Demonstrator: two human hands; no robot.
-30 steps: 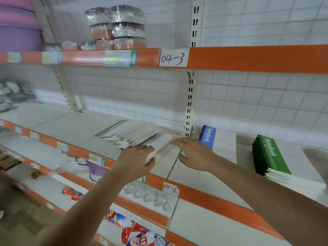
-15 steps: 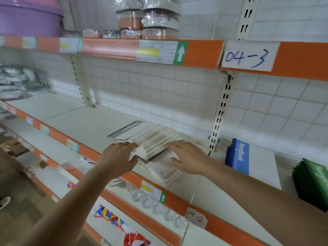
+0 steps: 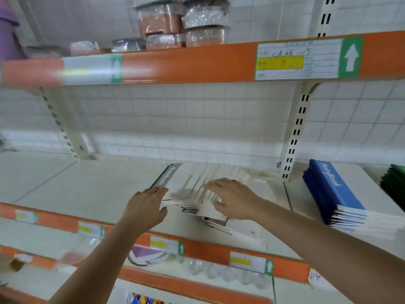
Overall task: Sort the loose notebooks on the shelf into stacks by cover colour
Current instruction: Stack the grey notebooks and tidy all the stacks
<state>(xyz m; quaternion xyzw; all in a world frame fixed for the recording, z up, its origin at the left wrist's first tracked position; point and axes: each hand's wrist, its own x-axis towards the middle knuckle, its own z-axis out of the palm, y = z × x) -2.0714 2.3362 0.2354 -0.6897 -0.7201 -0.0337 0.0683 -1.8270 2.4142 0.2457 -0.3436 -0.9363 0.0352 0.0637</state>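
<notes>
Stood fanned out on the white shelf (image 3: 92, 189), a loose pile of grey-and-white notebooks (image 3: 197, 183), just left of the slotted upright post (image 3: 293, 137) at the shelf's back wall. Lay flat on top of that pile, nearer its right side, the right hand (image 3: 235, 199), palm down, fingers (image 3: 213, 185) straight and slightly spread, pressing on the covers without curling round them. Met the pile's left edge, the left hand (image 3: 145, 208), fingers reaching forward and held close together, fingertips touching the dark grey spine strip of the topmost notebook; could not tell whether the thumb hooked under the pile's front edge, given the blur. Slid out askew below the pile at its front, a few more notebooks, corners near the orange shelf lip (image 3: 208, 251). Sat to the right of the post, a neat stack of blue notebooks (image 3: 333, 194), "Notebook" printed on the top cover, well apart from the grey pile. Showed just beyond the blue stack, at the picture's right edge, part of a green stack (image 3: 394, 185). Rested on the upper shelf (image 3: 197, 62), above the post's left side, several plastic-wrapped containers (image 3: 184, 25). Hung along both orange lips, price labels with green arrows
</notes>
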